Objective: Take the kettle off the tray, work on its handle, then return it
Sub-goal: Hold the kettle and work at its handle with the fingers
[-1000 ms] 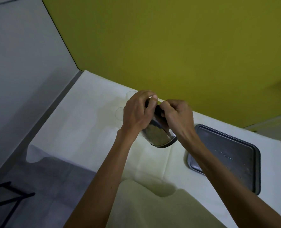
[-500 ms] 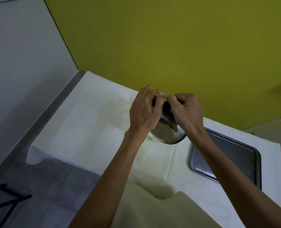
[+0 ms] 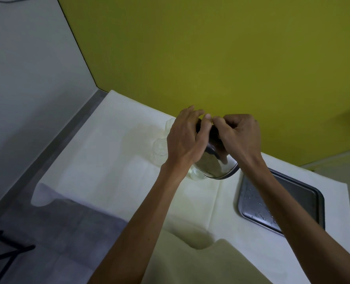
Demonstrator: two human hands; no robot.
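Note:
A shiny steel kettle (image 3: pixel 213 166) with a dark base rim is held above the white cloth, left of the tray and apart from it. My left hand (image 3: pixel 185 138) wraps the black handle (image 3: pixel 212 131) from the left. From the right, my right hand (image 3: pixel 238 135) pinches the handle's top with fingers and thumb. The two hands' fingertips nearly touch. Most of the handle and the kettle's top are hidden by my hands. The dark metal tray (image 3: pixel 311 203), wet with droplets, lies at the right with nothing on it.
Clear glasses (image 3: pixel 159 150) stand on the white cloth just left of and behind the kettle. A yellow wall rises right behind the counter and a grey wall stands at the left. A pale folded cloth (image 3: pixel 200 261) lies near the front edge.
Both hands and the kettle appear a little further right and up in the frame. My fingers shifted on the handle top. The tray appears lower right, as the head view moved.

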